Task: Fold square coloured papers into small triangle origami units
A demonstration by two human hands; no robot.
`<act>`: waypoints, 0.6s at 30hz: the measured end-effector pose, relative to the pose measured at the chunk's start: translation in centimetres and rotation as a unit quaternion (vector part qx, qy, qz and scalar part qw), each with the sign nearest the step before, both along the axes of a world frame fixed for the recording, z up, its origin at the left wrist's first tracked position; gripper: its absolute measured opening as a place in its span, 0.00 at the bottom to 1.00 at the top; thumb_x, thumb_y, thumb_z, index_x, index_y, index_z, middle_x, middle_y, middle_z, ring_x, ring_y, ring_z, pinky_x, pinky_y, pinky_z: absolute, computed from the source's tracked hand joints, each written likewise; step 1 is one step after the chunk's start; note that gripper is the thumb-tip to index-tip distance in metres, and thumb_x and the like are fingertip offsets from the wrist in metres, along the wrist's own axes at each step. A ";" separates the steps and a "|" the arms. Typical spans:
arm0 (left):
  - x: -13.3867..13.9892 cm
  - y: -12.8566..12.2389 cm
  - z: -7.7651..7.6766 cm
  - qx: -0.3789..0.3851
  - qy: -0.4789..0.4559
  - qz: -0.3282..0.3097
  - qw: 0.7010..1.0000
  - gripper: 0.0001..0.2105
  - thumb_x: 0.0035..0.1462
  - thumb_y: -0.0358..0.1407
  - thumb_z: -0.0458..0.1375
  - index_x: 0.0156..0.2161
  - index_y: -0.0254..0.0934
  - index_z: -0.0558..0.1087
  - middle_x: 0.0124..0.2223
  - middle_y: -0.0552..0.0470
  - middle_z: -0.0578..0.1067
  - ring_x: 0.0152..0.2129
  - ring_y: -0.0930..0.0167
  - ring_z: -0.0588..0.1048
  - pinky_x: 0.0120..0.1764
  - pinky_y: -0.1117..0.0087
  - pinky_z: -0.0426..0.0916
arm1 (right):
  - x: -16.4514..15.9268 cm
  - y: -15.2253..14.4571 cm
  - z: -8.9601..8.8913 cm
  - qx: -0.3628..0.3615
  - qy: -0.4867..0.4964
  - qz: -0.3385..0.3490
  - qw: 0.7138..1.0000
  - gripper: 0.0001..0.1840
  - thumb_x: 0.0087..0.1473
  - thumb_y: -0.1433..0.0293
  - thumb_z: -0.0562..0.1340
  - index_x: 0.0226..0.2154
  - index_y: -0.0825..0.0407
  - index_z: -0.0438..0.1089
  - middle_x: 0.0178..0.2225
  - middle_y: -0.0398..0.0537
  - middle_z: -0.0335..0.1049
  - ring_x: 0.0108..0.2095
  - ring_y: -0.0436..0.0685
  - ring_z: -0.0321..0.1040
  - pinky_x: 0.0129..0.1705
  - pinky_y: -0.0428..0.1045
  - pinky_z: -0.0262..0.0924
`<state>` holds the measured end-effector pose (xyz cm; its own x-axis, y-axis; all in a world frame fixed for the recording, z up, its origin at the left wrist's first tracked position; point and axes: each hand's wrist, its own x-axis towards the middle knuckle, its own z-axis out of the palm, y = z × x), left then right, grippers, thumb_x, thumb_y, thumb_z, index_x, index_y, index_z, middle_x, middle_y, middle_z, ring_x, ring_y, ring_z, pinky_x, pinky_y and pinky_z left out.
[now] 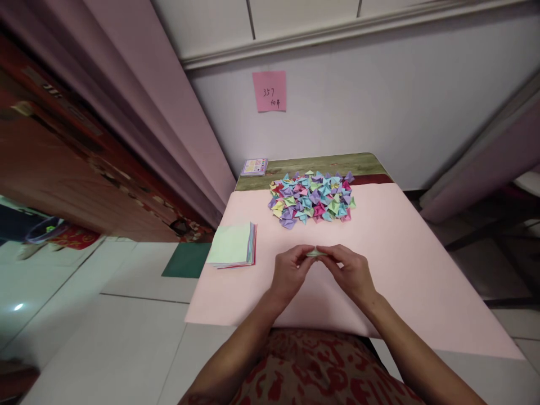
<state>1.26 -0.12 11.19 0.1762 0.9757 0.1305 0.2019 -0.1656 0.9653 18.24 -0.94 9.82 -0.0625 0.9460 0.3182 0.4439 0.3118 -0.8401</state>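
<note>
Between my fingertips is a small folded piece of light green paper [315, 253], held just above the pink table cover. My left hand [291, 270] pinches its left end, and my right hand [350, 271] pinches the right end. Much of the paper is hidden by the fingers. Beyond my hands lies a wide heap of folded paper pieces [314, 197] in purple, blue, pink, yellow and green. To the left of my left hand sits a stack of square paper sheets [231, 244], light green on top.
Pink paper [405, 270] covers most of the table, with a wood-patterned strip [291, 167] showing at the back. A small printed pack [255, 166] lies at the back left corner. On the wall is a pink note [269, 91] with handwriting.
</note>
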 end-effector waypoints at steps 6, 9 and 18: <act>-0.2 -0.1 0.0 0.121 0.229 -0.020 0.966 0.10 0.63 0.36 0.51 0.39 0.39 0.75 0.38 0.46 0.77 0.36 0.66 0.74 0.42 0.65 0.67 | -0.2 -0.1 0.3 -0.005 -0.151 -0.008 0.989 0.15 0.63 0.60 0.55 0.40 0.45 0.76 0.40 0.50 0.76 0.39 0.58 0.73 0.39 0.49 0.63; -0.3 0.2 -0.2 0.088 0.237 -0.048 0.966 0.09 0.61 0.34 0.52 0.33 0.38 0.73 0.32 0.49 0.75 0.31 0.68 0.72 0.37 0.68 0.65 | 0.0 0.0 0.0 -0.032 -0.162 0.016 0.986 0.12 0.61 0.62 0.57 0.37 0.46 0.76 0.36 0.49 0.77 0.34 0.57 0.72 0.35 0.49 0.61; -1.1 0.8 -3.9 -0.260 -0.020 -0.150 0.954 0.13 0.50 0.44 0.61 0.30 0.34 0.71 0.25 0.53 0.73 0.19 0.75 0.69 0.25 0.73 0.63 | 0.6 0.6 -3.0 -0.302 0.128 0.110 0.938 0.14 0.50 0.58 0.65 0.32 0.52 0.75 0.23 0.43 0.72 0.24 0.52 0.67 0.27 0.46 0.60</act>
